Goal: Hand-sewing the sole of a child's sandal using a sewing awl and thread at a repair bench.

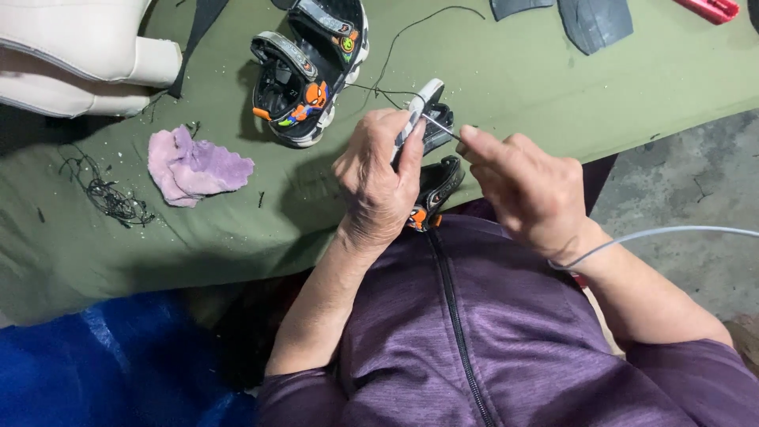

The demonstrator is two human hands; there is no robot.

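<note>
A: Head view. How far along does the work look?

B: Midway, I'd judge. The left hand (378, 183) holds a small sandal (431, 150) up over the edge of the green table (553, 95), and a black thread (395, 47) runs from the strap near the fingertips away across the cloth. So stitching is in hand, not finished. A second sandal (310, 67) lies beyond the fingers; whether its sewing is done I cannot tell from here.

A: And the fingers?

B: The left ones are curled tight round the sandal, thumb pressed on the grey strap. The right hand (528, 190) has thumb and forefinger pinched closed on a thin needle (439, 126), its tip at the strap, just beside the left fingertips.

A: Anything else about?

B: A purple rag (194, 166) and a tangle of thread scraps (111, 194) lie well off to the left of the left hand. Dark cut pieces (593, 20) sit far beyond the right fingers.
</note>
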